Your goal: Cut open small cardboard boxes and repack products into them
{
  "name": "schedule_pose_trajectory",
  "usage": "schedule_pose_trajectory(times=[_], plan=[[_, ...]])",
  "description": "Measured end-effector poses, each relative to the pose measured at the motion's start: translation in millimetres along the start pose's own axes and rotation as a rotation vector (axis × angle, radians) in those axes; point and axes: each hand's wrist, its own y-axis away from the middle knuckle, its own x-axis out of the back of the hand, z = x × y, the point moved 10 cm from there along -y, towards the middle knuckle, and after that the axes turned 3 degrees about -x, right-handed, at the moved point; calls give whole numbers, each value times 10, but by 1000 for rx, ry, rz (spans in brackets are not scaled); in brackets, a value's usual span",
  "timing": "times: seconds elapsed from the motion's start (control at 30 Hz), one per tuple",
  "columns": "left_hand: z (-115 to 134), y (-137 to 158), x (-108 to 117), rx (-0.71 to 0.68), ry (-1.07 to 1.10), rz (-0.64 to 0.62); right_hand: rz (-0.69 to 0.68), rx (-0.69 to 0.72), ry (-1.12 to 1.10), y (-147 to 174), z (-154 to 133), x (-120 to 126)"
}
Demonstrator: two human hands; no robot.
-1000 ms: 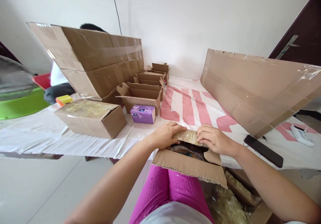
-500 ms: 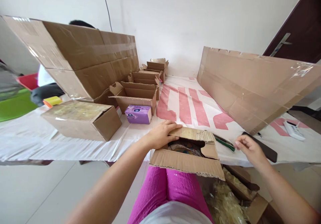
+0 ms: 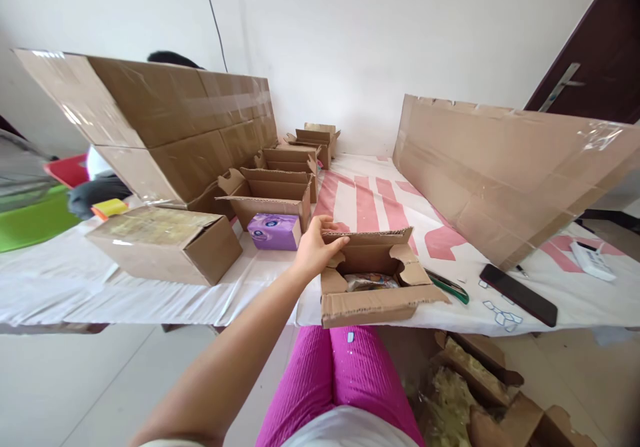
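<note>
My left hand (image 3: 320, 247) is closed on the raised far flap of an open cardboard box (image 3: 380, 307) at the table's front edge, thumb on the near side. Inside the box lies a packet with a printed wrapper (image 3: 371, 281), partly hidden by the walls and flaps. My right hand is out of view. Just right of the box lies a green-handled tool (image 3: 453, 288), its other end partly covered by a flap. A dark phone (image 3: 519, 293) rests farther right, with blue-outlined sticker-like pieces (image 3: 503, 315) by its near side.
A purple tissue pack (image 3: 274, 231) and a taped cardboard box (image 3: 165, 243) stand to the left. Several open boxes (image 3: 277, 187) run back toward the wall. Large cardboard panels (image 3: 500, 173) flank the table. Torn boxes and tape (image 3: 450, 393) lie on the floor at lower right.
My left hand has lifted the far flap upright, opening the box so its packet shows more. My right hand has left the view from beside the phone. The blue-outlined pieces now show.
</note>
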Motion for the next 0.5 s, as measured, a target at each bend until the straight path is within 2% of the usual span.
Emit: schedule_pose_trajectory(times=[0.07, 0.13, 0.17, 0.23, 0.3, 0.33, 0.37, 0.4, 0.5], plan=[[106, 119, 195, -127, 140, 107, 47, 21, -5, -24, -27, 86], [265, 307, 370, -252, 264, 112, 93, 45, 3, -76, -53, 141], [361, 412, 402, -304, 325, 40, 108, 53, 17, -105, -54, 144], [570, 659, 311, -379, 372, -243, 118, 58, 63, -151, -27, 98], [702, 937, 150, -434, 253, -506, 106, 78, 131, -172, -3, 6], [711, 1037, 79, -445, 164, -574, 97, 91, 167, -173, 3, -46], [685, 1082, 34, -435, 89, -579, 90, 99, 200, -173, 8, -92], [631, 1073, 17, -398, 41, -527, 84, 101, 226, -172, 11, -128], [363, 918, 118, -189, 40, -182, 76, 101, 251, -175, -7, -185]])
